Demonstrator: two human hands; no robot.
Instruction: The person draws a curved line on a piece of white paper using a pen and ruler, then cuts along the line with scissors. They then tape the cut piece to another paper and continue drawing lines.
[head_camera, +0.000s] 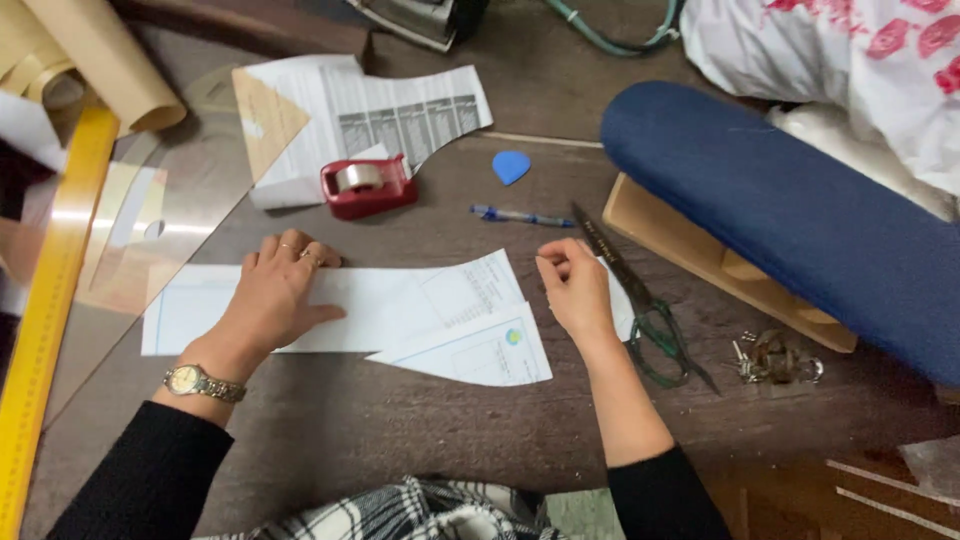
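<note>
Under left hand (280, 295): one long white paper strip (380, 305), palm flat, fingers spread, pressing it to table (420, 430). Right hand (575, 290) at strip's far end, fingertips pinched together; what they pinch, cannot tell. Just beyond right hand: one pair of scissors (640, 300), one blue pen (520, 215). Further up: one red tape dispenser (365, 185), one blue chalk piece (510, 166). Left of left hand: one clear set square (170, 215), one yellow ruler (50, 300).

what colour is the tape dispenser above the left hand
Dark red tape dispenser, seen clearly in the head view.
</note>
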